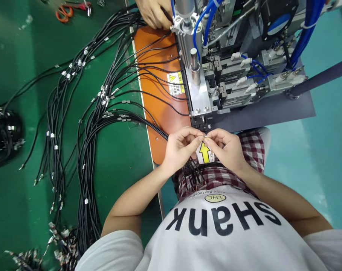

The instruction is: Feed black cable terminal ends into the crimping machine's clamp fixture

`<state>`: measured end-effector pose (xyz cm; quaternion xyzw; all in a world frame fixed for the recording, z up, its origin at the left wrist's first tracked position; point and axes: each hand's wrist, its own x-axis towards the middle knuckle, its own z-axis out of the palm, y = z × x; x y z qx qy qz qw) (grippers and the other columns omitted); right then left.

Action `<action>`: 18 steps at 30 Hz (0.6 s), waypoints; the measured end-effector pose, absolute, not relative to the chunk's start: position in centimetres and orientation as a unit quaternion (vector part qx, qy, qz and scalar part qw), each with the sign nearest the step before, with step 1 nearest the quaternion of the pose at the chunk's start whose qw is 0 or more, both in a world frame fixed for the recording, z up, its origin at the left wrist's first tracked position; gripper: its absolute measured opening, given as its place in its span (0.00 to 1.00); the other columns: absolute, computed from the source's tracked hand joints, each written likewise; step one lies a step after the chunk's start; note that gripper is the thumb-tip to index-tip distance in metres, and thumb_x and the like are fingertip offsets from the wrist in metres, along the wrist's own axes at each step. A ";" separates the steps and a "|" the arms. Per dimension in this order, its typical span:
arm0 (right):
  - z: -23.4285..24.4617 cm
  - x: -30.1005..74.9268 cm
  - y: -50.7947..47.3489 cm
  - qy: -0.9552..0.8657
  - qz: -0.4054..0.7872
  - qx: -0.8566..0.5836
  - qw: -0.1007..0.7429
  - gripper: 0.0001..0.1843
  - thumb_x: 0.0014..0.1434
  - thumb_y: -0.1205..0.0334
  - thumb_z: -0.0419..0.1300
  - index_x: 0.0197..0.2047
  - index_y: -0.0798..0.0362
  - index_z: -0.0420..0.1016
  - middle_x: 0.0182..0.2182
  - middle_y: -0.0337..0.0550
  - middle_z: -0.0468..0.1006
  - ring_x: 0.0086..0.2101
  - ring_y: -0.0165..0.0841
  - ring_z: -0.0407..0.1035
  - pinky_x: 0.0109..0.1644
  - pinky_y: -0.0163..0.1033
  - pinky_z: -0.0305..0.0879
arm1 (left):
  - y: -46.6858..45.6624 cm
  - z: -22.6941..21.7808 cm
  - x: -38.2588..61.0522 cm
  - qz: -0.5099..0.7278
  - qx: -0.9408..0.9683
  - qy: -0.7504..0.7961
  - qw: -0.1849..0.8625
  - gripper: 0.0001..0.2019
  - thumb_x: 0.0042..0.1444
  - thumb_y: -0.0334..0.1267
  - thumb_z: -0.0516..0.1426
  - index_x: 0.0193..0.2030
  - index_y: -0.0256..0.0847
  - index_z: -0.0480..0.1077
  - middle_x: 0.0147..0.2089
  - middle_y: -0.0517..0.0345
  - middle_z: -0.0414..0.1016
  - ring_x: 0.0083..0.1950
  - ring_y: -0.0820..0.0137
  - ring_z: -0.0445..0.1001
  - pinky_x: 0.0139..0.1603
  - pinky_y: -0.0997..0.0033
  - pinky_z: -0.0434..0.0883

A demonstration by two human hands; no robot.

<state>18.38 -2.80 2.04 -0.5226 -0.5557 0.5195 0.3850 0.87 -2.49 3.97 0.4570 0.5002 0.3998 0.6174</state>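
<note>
Green workbench mat (24, 49) carrying crimped black cables (87, 124); left hand (180, 148) and right hand (226, 148) pinching together, clamped on thin wire end (205, 138), just above yellow-arrow label (204, 153), beside pneumatic machine (199, 98).

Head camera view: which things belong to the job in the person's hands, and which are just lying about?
Belonging: left hand, right hand, the cable end pinched between them, the metal-tipped black cables.
Just lying about: orange scissors, coiled cable bundle.
</note>
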 end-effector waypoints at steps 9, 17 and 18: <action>2.7 19.6 -2.8 -0.571 0.496 -0.540 0.369 0.10 0.63 0.57 0.65 0.46 0.49 0.81 0.34 0.40 0.82 0.28 0.29 0.72 0.28 0.37 0.62 | -2.7 3.8 0.9 0.388 0.450 0.514 0.618 0.13 0.60 0.46 0.65 0.41 0.37 0.75 0.26 0.62 0.75 0.18 0.78 0.70 0.17 0.79 0.67; 3.1 19.6 -2.8 -0.573 0.490 -0.529 0.390 0.08 0.63 0.58 0.65 0.44 0.48 0.83 0.40 0.40 0.81 0.25 0.26 0.69 0.26 0.38 0.59 | -2.8 3.6 0.9 0.379 0.457 0.522 0.612 0.13 0.61 0.46 0.64 0.41 0.37 0.74 0.25 0.62 0.75 0.18 0.78 0.70 0.16 0.79 0.65; 3.1 19.5 -2.8 -0.569 0.492 -0.530 0.392 0.08 0.62 0.58 0.66 0.44 0.49 0.84 0.39 0.40 0.81 0.25 0.26 0.69 0.26 0.37 0.59 | -2.8 3.6 0.9 0.378 0.459 0.523 0.610 0.13 0.62 0.46 0.63 0.41 0.37 0.74 0.26 0.62 0.75 0.18 0.78 0.70 0.16 0.79 0.66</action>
